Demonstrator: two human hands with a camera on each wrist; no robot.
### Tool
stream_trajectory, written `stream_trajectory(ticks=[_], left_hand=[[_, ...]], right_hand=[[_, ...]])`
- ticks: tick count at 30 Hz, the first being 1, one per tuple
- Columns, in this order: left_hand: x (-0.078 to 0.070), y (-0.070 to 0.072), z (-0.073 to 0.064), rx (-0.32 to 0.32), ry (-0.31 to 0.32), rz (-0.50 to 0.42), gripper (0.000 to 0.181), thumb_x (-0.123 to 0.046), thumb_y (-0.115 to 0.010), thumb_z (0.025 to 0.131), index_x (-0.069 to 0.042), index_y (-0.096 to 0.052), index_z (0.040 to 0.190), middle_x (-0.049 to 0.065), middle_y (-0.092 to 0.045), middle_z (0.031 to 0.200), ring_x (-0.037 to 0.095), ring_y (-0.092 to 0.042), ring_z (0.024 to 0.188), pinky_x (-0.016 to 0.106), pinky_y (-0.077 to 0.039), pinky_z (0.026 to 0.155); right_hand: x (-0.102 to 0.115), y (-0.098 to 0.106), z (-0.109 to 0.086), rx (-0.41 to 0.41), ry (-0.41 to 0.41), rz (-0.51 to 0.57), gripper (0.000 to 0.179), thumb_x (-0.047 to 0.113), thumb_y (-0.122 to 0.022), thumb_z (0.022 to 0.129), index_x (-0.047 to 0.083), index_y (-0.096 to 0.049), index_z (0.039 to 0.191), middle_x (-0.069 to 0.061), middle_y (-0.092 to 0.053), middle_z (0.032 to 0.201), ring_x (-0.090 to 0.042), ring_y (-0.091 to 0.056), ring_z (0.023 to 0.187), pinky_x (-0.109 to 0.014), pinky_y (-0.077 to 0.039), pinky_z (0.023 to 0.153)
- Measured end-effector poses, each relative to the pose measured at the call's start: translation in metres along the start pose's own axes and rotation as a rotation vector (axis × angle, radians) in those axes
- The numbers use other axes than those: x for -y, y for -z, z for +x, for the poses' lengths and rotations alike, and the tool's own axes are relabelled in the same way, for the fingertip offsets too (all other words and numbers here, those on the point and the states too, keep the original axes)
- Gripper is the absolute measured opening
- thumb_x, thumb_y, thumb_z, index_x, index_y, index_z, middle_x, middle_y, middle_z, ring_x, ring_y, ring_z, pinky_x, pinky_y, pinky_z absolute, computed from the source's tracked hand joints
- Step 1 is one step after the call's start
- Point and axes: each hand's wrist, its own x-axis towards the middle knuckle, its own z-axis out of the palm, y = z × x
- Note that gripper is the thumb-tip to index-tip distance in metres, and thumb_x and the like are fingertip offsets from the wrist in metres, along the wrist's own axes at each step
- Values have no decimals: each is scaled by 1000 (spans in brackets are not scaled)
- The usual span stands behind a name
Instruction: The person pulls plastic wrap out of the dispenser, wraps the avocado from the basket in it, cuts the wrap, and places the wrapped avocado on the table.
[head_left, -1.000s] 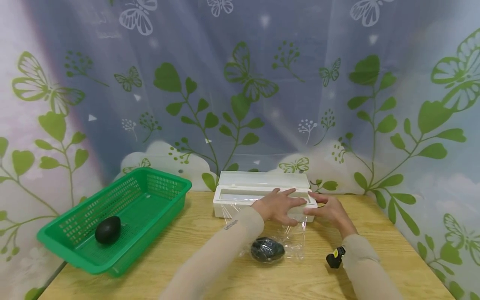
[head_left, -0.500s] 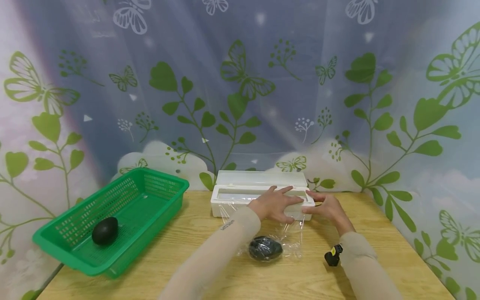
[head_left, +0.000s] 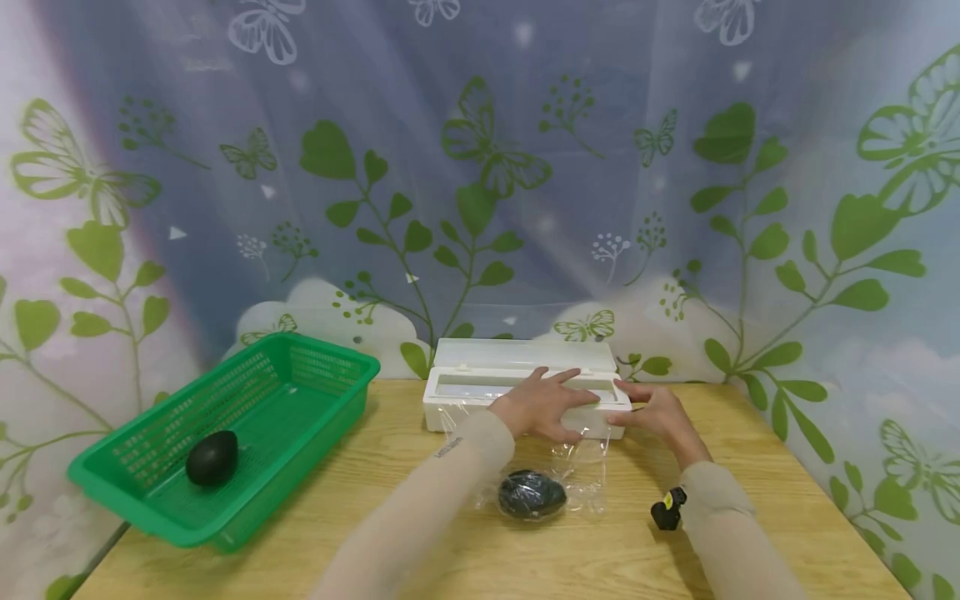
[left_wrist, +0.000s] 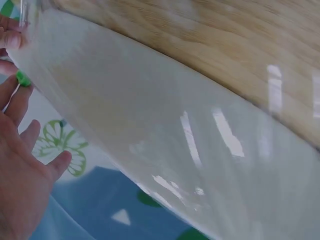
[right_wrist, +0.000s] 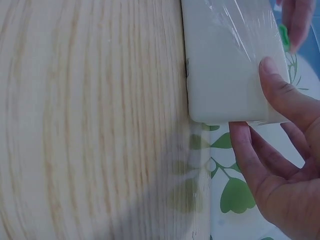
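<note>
A white cling film box (head_left: 465, 417) stands at the back of the table with its lid (head_left: 525, 354) raised. My left hand (head_left: 536, 406) lies over its top with fingers spread, fingertips at a small green slider (left_wrist: 22, 78). With thumb on the front and fingers at the end, my right hand (head_left: 660, 417) grips the box's right end. Clear film (head_left: 588, 458) comes down from the front of the box onto the table. In front of the box, a dark avocado (head_left: 532, 495) lies under the film.
To the left stands a green plastic basket (head_left: 300, 467) with another dark avocado (head_left: 212, 458) in it. A black camera (head_left: 667, 508) is strapped at the right wrist. Behind the wooden table (head_left: 600, 558) hangs a curtain (head_left: 360, 233) printed with leaves and butterflies.
My left hand has slid a little to the left along the box. My right hand keeps its grip on the right end, and the wrapped avocado stays in place.
</note>
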Motion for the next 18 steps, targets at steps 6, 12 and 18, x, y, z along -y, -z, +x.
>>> stream_trajectory(ticks=[6,12,18], left_hand=[[15,-5,-16,-6,6,-31,71,-56,-60,95,-39,-36,159,-17,-44,162,16,-17,162,58,-23,129],[23,-5,-32,-7,11,-36,71,-57,-59,95,-37,-37,159,-15,-41,164,18,-18,162,59,-24,129],[32,-6,-45,-15,18,-53,72,-58,-60,94,-35,-38,159,-13,-41,164,19,-18,162,60,-24,128]], right_hand=[[1,3,-2,-1,-22,-3,85,35,-90,80,16,-50,152,-26,-50,152,-49,-36,147,-63,-36,119],[0,1,-2,7,-12,32,84,30,-90,81,12,-49,152,-28,-48,153,-50,-35,148,-63,-35,120],[0,-1,-1,9,-14,62,83,28,-90,81,14,-49,152,-25,-44,157,-49,-29,151,-65,-28,123]])
